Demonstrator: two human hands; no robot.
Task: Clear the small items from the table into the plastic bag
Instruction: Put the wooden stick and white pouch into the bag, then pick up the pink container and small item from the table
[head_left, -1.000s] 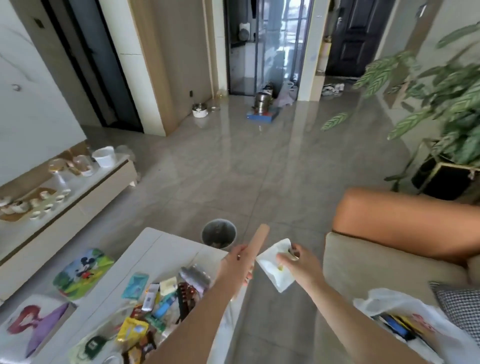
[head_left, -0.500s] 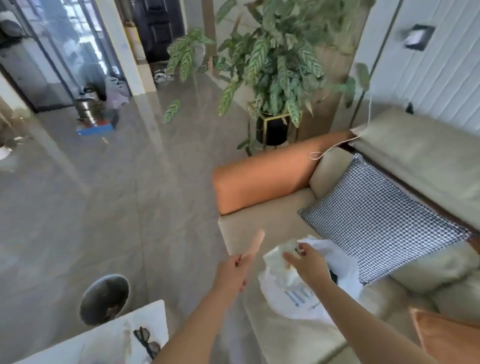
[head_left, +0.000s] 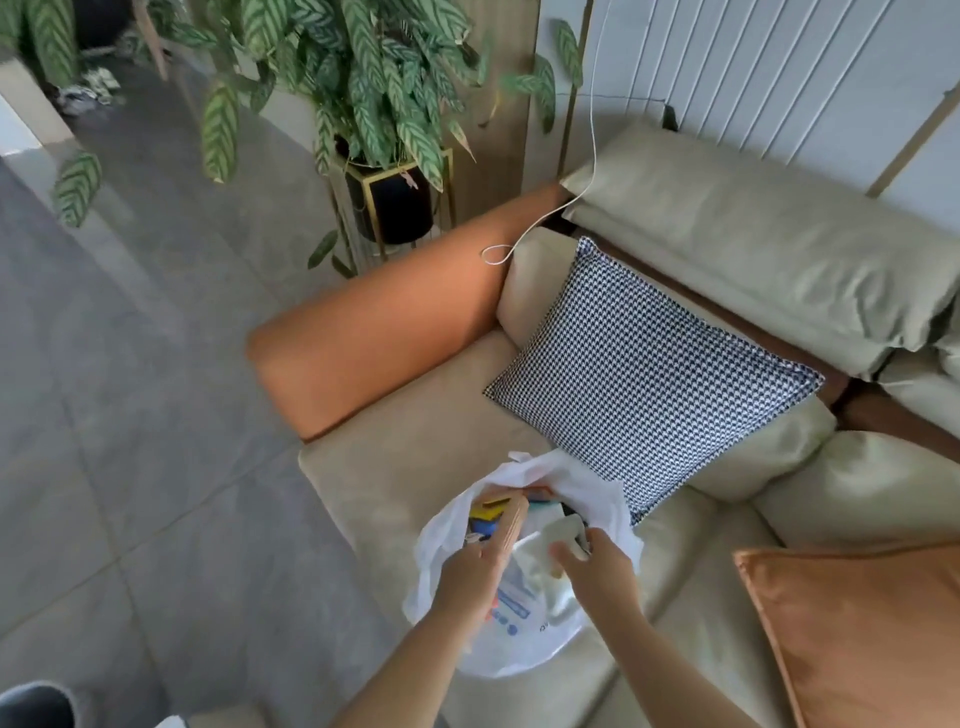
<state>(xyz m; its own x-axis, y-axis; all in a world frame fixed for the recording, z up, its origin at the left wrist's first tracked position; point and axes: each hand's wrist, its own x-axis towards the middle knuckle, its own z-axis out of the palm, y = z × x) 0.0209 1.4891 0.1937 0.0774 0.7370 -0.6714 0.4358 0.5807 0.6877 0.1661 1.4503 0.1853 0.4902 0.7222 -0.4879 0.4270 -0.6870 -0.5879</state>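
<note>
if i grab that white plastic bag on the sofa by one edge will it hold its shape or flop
Probably flop: the plastic bag is thin, crumpled film slumped on the sofa seat. Its mouth gapes loosely around the left hand and right hand, so one edge would likely sag shut. The items inside could slide toward the low side.
</note>
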